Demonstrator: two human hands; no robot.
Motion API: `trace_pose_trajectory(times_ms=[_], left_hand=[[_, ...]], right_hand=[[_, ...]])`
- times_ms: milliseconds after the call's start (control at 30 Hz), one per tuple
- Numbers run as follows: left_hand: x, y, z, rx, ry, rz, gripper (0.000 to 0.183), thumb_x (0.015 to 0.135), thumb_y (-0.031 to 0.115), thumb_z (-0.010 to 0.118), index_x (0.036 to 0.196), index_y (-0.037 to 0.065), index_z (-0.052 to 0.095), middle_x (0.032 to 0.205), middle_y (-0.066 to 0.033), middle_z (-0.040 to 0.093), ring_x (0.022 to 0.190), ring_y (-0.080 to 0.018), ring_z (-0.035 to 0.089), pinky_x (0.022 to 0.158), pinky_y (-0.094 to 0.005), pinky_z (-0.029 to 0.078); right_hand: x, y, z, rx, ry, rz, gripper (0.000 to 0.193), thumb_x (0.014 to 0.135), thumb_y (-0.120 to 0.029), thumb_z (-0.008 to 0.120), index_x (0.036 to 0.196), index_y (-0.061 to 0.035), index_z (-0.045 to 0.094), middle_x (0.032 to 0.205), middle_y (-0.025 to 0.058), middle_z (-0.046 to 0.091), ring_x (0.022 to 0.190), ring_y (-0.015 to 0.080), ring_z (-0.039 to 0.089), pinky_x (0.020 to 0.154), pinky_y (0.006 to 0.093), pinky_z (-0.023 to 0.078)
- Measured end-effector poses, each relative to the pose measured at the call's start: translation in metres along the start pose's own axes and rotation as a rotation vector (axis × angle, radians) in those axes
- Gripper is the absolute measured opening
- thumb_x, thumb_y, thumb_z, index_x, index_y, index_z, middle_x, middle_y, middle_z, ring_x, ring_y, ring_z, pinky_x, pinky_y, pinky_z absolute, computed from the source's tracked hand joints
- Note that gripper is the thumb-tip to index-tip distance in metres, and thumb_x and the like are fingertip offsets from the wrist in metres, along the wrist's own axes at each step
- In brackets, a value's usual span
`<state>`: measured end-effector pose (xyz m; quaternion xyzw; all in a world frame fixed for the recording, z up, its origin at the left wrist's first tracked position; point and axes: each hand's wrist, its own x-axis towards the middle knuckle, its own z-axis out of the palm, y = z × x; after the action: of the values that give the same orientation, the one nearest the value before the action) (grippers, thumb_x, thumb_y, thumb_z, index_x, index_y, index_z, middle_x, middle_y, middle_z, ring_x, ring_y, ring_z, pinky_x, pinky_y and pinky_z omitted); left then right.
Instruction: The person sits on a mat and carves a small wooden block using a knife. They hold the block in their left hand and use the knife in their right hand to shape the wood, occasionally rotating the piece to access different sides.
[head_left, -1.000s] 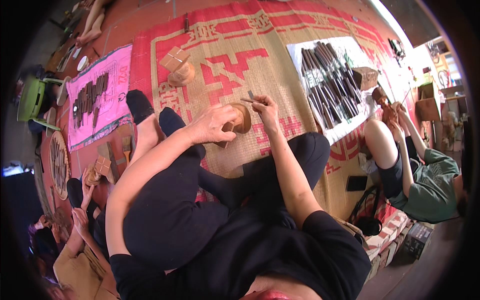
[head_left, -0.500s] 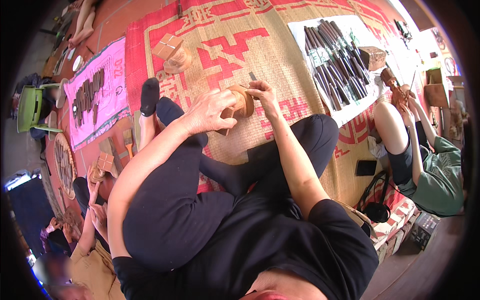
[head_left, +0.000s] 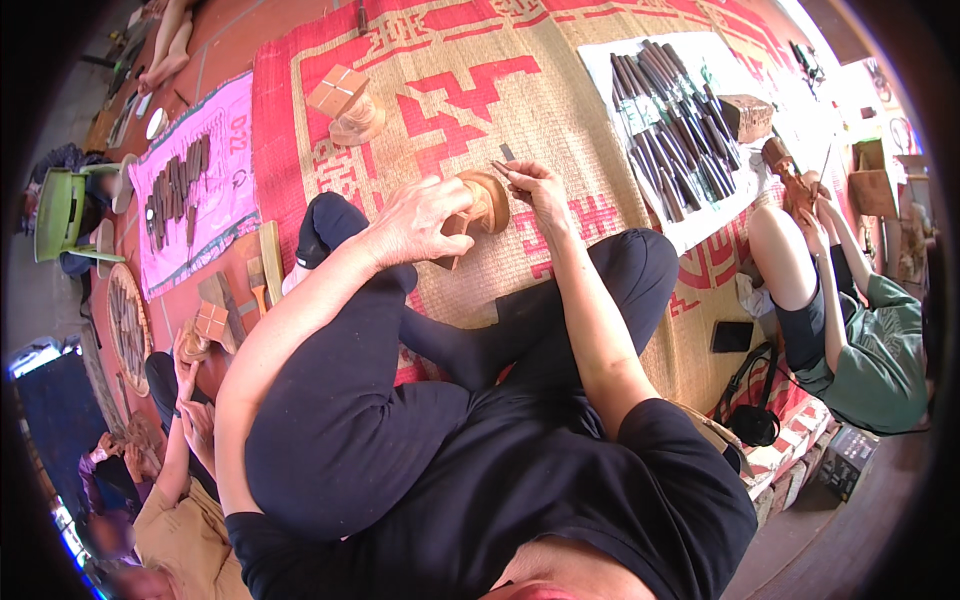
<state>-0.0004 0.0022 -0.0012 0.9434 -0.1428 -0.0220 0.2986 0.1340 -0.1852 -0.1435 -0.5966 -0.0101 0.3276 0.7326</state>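
Wooden carving (head_left: 492, 206) slants lengthwise, its rounded end pointing forward-right.

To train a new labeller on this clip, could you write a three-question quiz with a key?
1. Which hand holds the thin tool?
2. True or false: the left hand touches the wooden carving.
3. What lies on the pink cloth? A) a chair B) dark tools C) a basket

Key: 1. The right hand. 2. True. 3. B.
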Motion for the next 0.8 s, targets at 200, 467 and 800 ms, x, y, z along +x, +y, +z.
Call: trace_pose_trajectory(times_ms=[200, 467, 800], left_hand=[[0.003, 0.002, -0.001, -0.003, -0.01, 0.0, 0.031, 0.071, 0.033, 0.069, 0.085, 0.009, 0.055, 0.083, -0.0091, 0.053, 0.083, -0.0285, 0.056, 0.075, -0.0408, 0.045], [0.004, 0.002, -0.001, -0.004, -0.006, -0.005, 0.031, 0.071, 0.033, 0.069, 0.084, 0.009, 0.055, 0.083, -0.0088, 0.053, 0.082, -0.0279, 0.056, 0.075, -0.0404, 0.045], [0.003, 0.001, -0.002, 0.0, -0.011, -0.015, 0.031, 0.071, 0.033, 0.069, 0.085, 0.009, 0.055, 0.084, -0.009, 0.053, 0.084, -0.0281, 0.056, 0.076, -0.0403, 0.045]], right_hand=[[0.0, 0.006, 0.006, -0.171, 0.006, -0.065, 0.012, 0.079, -0.005, 0.065, 0.091, -0.0034, 0.066, 0.083, 0.0016, 0.065, 0.075, 0.0102, 0.057, 0.072, 0.0249, 0.045], [-0.003, -0.005, 0.009, -0.149, -0.039, -0.02, 0.01, 0.076, -0.002, 0.066, 0.085, -0.0022, 0.066, 0.079, 0.003, 0.065, 0.078, 0.0116, 0.06, 0.075, 0.0245, 0.046], [-0.007, 0.002, 0.009, -0.139, -0.031, -0.093, 0.009, 0.077, 0.001, 0.07, 0.085, -0.0009, 0.067, 0.078, 0.0046, 0.066, 0.074, 0.0123, 0.06, 0.075, 0.0257, 0.047]])
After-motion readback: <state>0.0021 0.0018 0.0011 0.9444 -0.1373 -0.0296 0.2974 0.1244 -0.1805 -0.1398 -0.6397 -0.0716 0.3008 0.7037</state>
